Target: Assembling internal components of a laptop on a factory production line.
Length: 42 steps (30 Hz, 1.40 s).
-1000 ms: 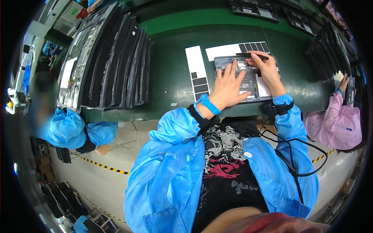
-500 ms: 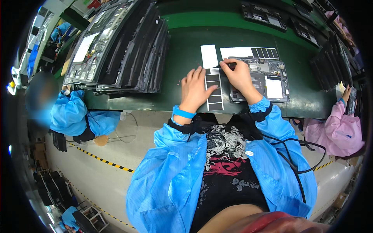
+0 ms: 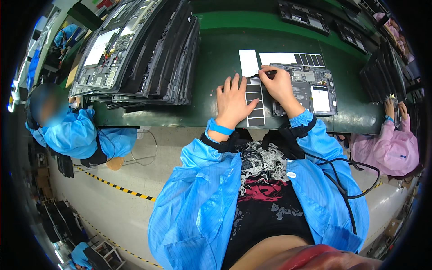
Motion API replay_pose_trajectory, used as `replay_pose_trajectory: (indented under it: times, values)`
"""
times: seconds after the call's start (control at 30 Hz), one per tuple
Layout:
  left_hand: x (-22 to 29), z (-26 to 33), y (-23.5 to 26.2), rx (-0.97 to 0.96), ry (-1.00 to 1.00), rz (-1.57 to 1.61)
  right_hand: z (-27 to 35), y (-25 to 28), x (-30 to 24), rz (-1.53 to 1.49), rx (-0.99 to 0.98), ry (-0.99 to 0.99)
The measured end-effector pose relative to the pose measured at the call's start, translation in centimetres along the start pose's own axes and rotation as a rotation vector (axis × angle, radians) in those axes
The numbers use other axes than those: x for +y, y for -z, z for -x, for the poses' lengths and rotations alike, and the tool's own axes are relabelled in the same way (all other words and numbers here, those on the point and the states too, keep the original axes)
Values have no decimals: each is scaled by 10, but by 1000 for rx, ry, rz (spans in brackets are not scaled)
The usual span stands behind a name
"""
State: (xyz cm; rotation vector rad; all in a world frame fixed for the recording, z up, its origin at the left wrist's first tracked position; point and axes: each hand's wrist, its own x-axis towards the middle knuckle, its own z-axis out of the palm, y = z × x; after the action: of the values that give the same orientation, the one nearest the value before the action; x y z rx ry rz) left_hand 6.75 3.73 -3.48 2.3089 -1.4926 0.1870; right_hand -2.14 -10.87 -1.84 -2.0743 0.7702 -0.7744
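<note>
My left hand (image 3: 234, 102) lies flat with spread fingers, its thumb over a strip of black rectangular stickers (image 3: 256, 111) on white backing. The strip's bare white upper part (image 3: 248, 63) extends away from me. My right hand (image 3: 280, 87) pinches a slim black pen-like tool (image 3: 270, 73). Its thin tip points left, at the strip's border between white backing and black stickers; whether it touches cannot be told. Right of the strip lies an opened flat device (image 3: 303, 74) with a circuit board, dark battery and white panel, partly under my right wrist.
A second sticker strip (image 3: 276, 58) lies beyond the device. A tall stack of opened devices (image 3: 148, 58) stands at left, another dark stack (image 3: 382, 72) at right. More devices (image 3: 303, 18) rest at the back. People in blue (image 3: 67, 130) and pink (image 3: 382, 148) sit either side.
The view has shifted slightly, so the table items sit a little further right. My right hand's tool shows more plainly. The pink-sleeved person's two hands now show on a device.
</note>
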Motion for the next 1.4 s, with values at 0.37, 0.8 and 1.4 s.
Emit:
replay_pose_trajectory:
  times: [0.37,0.8,1.4]
  values:
    - [15,-2,-2,-83,42,-126,4,11,4,-239,57,135]
    - [112,-70,31,-316,-279,499,0,226,120,-577,122,-354]
    - [174,-106,-38,-637,-450,643,-18,223,162,-809,-97,-343]
